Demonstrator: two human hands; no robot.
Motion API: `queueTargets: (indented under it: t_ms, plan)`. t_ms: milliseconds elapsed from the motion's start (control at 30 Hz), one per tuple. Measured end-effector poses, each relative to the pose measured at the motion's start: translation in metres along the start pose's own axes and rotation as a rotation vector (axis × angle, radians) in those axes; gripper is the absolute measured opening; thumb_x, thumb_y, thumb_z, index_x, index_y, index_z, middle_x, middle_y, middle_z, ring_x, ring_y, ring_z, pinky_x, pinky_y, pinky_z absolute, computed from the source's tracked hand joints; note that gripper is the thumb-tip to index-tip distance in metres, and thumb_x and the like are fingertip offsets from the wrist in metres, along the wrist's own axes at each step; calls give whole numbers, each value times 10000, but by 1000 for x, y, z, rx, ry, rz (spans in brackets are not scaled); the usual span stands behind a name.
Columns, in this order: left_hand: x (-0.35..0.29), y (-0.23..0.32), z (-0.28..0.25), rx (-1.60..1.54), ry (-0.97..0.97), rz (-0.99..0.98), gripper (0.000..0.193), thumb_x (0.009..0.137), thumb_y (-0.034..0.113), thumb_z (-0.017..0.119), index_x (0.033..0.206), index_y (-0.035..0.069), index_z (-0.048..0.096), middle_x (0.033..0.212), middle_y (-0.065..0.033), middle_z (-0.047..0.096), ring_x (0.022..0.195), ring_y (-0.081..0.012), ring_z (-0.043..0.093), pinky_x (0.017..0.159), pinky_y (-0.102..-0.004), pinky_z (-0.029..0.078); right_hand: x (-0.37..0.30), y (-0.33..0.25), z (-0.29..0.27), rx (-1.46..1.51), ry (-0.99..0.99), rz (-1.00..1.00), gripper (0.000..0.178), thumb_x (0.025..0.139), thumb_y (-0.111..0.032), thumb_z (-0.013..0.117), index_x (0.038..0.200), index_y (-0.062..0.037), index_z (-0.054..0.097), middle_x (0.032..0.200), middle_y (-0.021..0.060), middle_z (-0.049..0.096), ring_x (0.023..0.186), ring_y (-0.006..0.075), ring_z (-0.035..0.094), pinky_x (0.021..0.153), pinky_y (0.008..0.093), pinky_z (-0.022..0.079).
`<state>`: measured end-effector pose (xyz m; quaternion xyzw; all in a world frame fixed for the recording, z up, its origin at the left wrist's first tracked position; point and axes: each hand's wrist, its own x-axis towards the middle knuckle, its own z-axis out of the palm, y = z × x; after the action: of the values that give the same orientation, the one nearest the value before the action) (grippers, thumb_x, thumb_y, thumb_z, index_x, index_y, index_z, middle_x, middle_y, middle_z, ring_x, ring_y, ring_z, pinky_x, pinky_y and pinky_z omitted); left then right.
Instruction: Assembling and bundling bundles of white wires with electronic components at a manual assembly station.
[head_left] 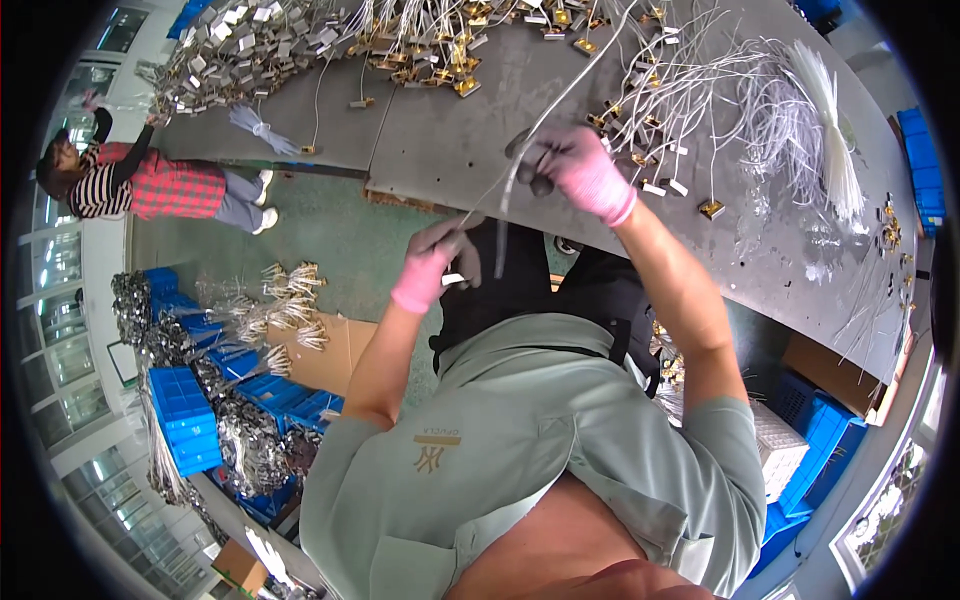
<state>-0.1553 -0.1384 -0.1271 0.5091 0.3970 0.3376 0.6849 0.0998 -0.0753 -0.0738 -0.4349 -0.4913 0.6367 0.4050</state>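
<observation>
My left hand (437,258), in a pink and grey glove, is closed on a thin white wire in front of the table edge. A small pale block (453,279) shows at its fingers. My right hand (578,172), gloved the same way, is up over the table edge, its fingers pinched at a long whitish strand (573,84). The strand runs back over the table and hangs down past my fingers between both hands. Nearest my right hand lie several wires with small gold and silver blocks (711,209).
The grey table (440,140) bears heaps of wired blocks (250,50) at the back left and a bundle of clear strands (825,130) at right. Blue crates (183,415) of metal parts stand on the floor at left. A person (165,180) in a checked apron stands at the far left.
</observation>
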Motion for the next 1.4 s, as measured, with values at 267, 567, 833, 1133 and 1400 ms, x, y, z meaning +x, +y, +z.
queueTargets:
  t_ms: [267,567,833,1133,1400]
  plan:
    - [63,36,18,-62,-136,-128,363,961,307,496,1074,-30,568,828,-109,633,591,-178,624,569,-287,482,-4,14,4,62,112,77,247,931,-227,601,908,11,661,696,30,624,550,82,550,500,217,434]
    - [226,44,80,745,12,415,552,885,390,603,1307,55,482,1148,-231,594,1055,-353,585,908,-385,467,2,6,-157,-177,721,-1,293,936,-258,523,960,2,656,567,-25,464,421,50,351,397,229,251]
    - [351,14,105,1338,282,210,690,855,393,610,1403,78,335,1317,-234,491,1121,-352,565,942,-411,465,-67,15,-168,-264,670,-414,272,976,-207,448,1074,25,551,857,79,576,659,165,517,634,290,434]
    - [353,-1,64,1046,432,241,313,830,218,567,1126,136,621,1038,-145,661,998,-311,631,854,-406,508,-60,4,-129,143,706,-153,342,949,-265,569,1113,35,582,750,84,655,452,95,495,420,206,360]
    - [175,-33,0,1078,309,599,270,890,74,526,1150,23,580,1125,-181,598,1045,-354,554,902,-425,444,0,39,-64,685,389,-112,254,963,-75,416,1197,21,440,1092,179,595,836,275,647,652,349,516]
